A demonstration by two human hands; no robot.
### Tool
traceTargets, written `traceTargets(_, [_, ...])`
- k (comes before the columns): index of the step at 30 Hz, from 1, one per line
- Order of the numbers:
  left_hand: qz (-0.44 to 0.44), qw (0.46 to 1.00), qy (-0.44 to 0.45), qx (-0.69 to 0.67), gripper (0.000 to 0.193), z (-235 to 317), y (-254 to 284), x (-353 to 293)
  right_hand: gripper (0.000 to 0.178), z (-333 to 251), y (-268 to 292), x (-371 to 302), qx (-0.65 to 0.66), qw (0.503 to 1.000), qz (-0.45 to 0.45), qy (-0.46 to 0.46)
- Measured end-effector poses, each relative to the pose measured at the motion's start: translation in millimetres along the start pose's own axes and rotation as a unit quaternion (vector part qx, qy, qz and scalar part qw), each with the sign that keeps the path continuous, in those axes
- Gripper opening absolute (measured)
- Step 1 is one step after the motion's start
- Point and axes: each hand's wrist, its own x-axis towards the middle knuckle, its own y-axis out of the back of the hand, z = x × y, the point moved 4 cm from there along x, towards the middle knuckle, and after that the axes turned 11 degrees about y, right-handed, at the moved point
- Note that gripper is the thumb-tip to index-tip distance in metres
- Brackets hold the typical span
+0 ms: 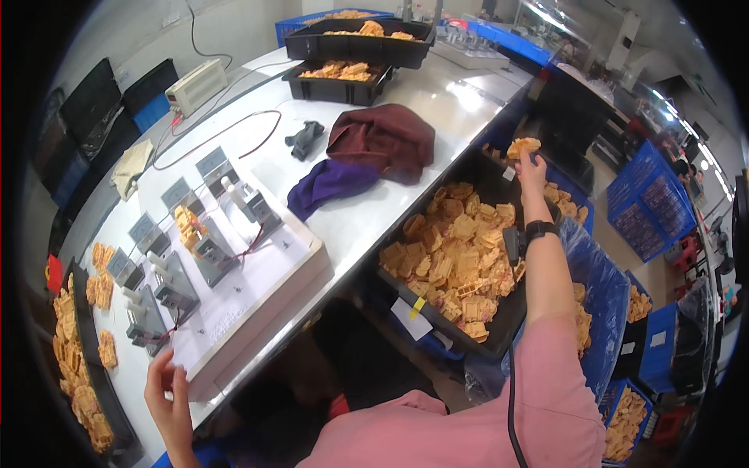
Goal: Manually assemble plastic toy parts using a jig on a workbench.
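Note:
My right hand [532,173] is stretched out beyond the far right corner of a black bin, its fingers closed on a yellow plastic part [521,146]. The bin [497,343] is heaped with similar yellow plastic parts [456,249], some with pinkish bits on them. My left hand [168,394] holds nothing; its fingers are slightly curled and apart, close to the near left corner of a white fixture board [261,304]. Several grey clamp blocks with white rods stand on that board. One clamp block carries an upright yellow part [189,226].
Stacked black trays [335,90] of yellow parts stand at the table's far end. A maroon cloth [382,140], a purple cloth [331,187] and a cream power box [197,86] lie across the table. Another parts tray [97,366] is at left. Blue crates [651,199] stand at right.

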Motion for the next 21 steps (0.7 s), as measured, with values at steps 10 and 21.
traceTargets(10, [0.002,0.998,0.022,0.064,0.009,-34.1,-3.5,-9.6,0.020,-139.4,-140.4,-188.5,0.031,0.924,-0.377,0.052])
traceTargets(21, [0.047,0.998,0.026,0.016,0.012,-34.9,-23.5,3.5,0.012,-231.7,-243.6,-342.3,0.058,0.725,-0.472,0.499])
